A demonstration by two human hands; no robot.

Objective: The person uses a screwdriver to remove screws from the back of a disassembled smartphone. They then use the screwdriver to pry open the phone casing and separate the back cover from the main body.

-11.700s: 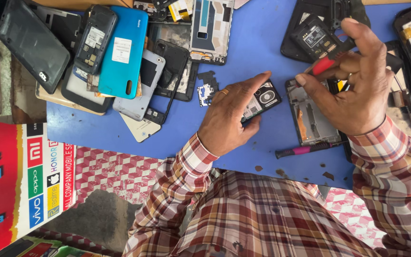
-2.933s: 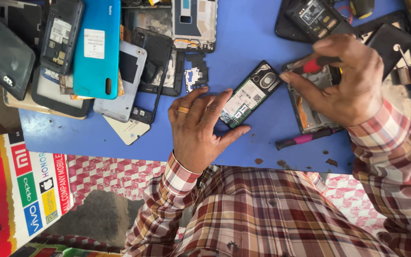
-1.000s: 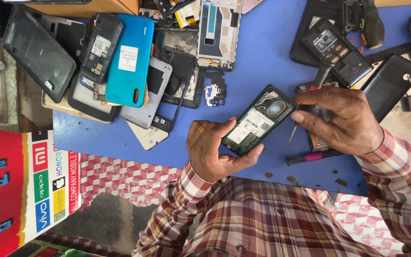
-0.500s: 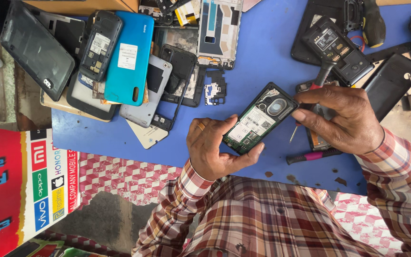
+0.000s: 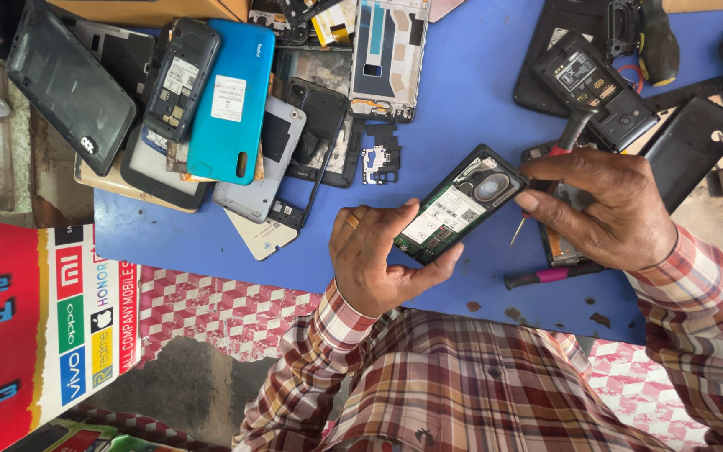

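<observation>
My left hand (image 5: 382, 255) grips the lower end of a small opened phone (image 5: 460, 203), its green board and round speaker facing up. My right hand (image 5: 608, 205) pinches the phone's upper corner with thumb and forefinger, and a thin screwdriver (image 5: 556, 163) with a red-and-black handle runs through the same hand, its tip pointing down beside the phone. The phone is lifted a little above the blue table (image 5: 462, 92). A ring sits on a finger of my left hand.
A heap of phone backs, frames and a blue phone cover (image 5: 229, 100) lies at the back left. A keypad phone (image 5: 593, 88) and black covers lie at the back right. A pink-handled tool (image 5: 552, 274) rests near my right wrist. A colourful banner (image 5: 27, 326) hangs at the left.
The opened phone went from lying by my left hand on the table to being held up between both hands. In the last second the hands and phone barely moved.
</observation>
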